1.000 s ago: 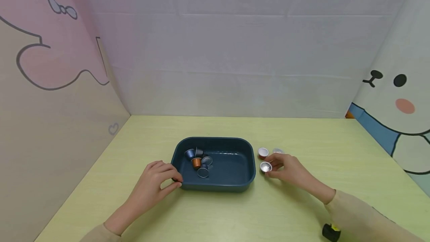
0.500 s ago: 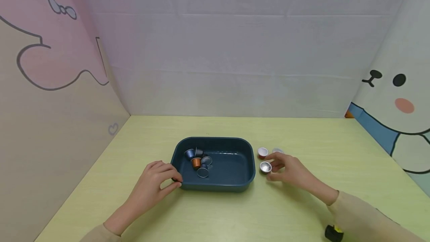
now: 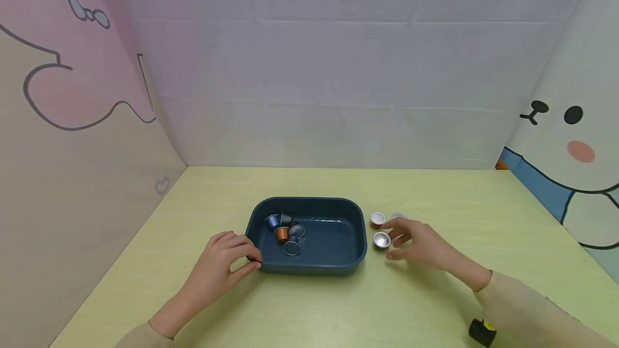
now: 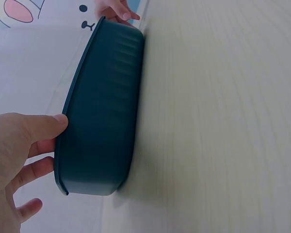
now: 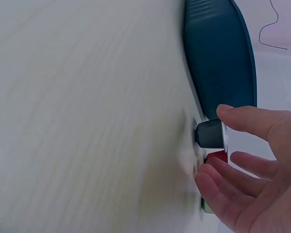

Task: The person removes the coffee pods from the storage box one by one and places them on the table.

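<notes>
My left hand (image 3: pixel 227 265) pinches the near-left corner of a dark blue tub (image 3: pixel 319 271), thumb against its outer wall and fingers over the rim (image 4: pixel 60 160). Several coffee capsules lie inside, among them an orange one (image 3: pixel 282 235) and a blue one (image 3: pixel 273 222). Right of the tub, a dark coffee capsule (image 5: pixel 209 134) stands on the table with its silver lid (image 3: pixel 381 240) up. My right hand (image 3: pixel 418 241) is beside it, fingers spread and slightly bent, holding nothing. Behind stands a red capsule (image 3: pixel 378 219); a green one (image 5: pixel 207 208) is partly hidden by my fingers.
The pale yellow table (image 3: pixel 309 313) reaches back to a white sheet wall (image 3: pixel 338 95). Printed side panels (image 3: pixel 570 138) border it left and right. Below my right forearm is a small black object (image 3: pixel 482 332) with a yellow mark.
My right fingers have parted from the dark capsule and drawn slightly to the right, while the capsule stays standing on the table. The left hand stays on the tub.
</notes>
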`<state>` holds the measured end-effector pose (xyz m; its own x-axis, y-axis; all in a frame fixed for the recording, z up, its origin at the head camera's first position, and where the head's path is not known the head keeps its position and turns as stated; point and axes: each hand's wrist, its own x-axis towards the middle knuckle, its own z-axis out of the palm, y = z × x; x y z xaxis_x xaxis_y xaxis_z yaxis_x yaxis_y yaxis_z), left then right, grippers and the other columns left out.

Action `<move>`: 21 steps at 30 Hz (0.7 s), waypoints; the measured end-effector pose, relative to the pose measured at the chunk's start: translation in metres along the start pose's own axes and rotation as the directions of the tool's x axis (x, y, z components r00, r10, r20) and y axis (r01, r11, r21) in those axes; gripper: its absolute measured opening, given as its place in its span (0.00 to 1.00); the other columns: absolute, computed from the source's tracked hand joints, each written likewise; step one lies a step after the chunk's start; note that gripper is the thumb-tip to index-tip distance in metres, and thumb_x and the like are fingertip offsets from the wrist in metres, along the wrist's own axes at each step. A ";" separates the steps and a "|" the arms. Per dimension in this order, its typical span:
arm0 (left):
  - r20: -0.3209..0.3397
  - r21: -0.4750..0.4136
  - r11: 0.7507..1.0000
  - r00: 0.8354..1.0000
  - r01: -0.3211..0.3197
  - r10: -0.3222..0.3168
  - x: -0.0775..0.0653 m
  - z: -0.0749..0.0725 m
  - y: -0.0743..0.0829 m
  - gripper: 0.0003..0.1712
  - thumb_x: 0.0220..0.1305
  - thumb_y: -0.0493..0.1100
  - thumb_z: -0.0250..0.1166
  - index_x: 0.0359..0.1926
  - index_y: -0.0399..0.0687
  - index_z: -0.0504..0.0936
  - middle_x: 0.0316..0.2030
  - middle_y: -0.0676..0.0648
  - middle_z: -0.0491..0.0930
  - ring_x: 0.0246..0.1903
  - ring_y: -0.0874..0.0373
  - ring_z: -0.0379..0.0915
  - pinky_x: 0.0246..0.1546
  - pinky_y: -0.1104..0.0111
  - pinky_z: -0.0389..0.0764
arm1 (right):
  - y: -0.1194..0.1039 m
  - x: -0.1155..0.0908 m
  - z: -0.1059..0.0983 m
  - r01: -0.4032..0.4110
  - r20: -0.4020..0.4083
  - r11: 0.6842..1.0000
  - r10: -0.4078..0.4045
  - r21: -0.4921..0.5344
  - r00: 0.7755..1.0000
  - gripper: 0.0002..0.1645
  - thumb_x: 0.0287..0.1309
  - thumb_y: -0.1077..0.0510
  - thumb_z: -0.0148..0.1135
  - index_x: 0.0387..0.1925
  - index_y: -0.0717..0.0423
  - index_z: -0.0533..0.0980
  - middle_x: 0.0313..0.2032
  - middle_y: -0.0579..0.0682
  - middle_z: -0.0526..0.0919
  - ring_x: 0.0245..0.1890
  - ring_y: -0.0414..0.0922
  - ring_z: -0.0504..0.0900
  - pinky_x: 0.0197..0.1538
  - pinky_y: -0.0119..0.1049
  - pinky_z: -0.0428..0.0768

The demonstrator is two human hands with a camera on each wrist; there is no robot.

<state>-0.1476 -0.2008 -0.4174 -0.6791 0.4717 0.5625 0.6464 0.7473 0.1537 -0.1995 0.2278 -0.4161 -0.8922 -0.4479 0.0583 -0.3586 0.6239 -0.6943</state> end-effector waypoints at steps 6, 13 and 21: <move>0.004 -0.001 1.000 1.000 0.008 -0.008 0.000 0.000 0.000 0.15 0.45 0.43 0.80 0.29 0.67 0.83 0.30 0.69 0.79 0.34 0.72 0.72 0.50 0.55 0.74 | -0.004 0.000 -0.010 -0.016 -0.004 1.000 0.016 -0.018 1.000 0.34 0.49 0.55 0.76 0.56 0.60 0.74 0.46 0.57 0.86 0.40 0.47 0.86 0.43 0.35 0.83; 0.010 0.002 1.000 1.000 0.011 -0.011 0.000 0.000 0.000 0.15 0.45 0.43 0.80 0.29 0.66 0.83 0.30 0.69 0.79 0.34 0.72 0.71 0.50 0.56 0.74 | -0.014 0.004 -0.024 -0.011 -0.024 0.999 0.010 -0.040 1.000 0.34 0.51 0.53 0.75 0.57 0.62 0.74 0.48 0.60 0.85 0.44 0.51 0.86 0.45 0.39 0.84; 0.008 -0.004 1.000 1.000 0.017 -0.017 0.000 -0.001 0.002 0.15 0.45 0.43 0.80 0.30 0.67 0.83 0.30 0.70 0.78 0.34 0.73 0.70 0.50 0.57 0.73 | -0.026 0.013 -0.038 0.007 -0.029 0.999 -0.008 -0.039 1.000 0.34 0.52 0.53 0.75 0.59 0.60 0.73 0.51 0.63 0.83 0.46 0.53 0.86 0.43 0.30 0.83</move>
<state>-0.1461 -0.2001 -0.4161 -0.6929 0.4621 0.5535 0.6360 0.7534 0.1671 -0.2120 0.2302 -0.3695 -0.8969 -0.4340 0.0843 -0.3749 0.6455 -0.6654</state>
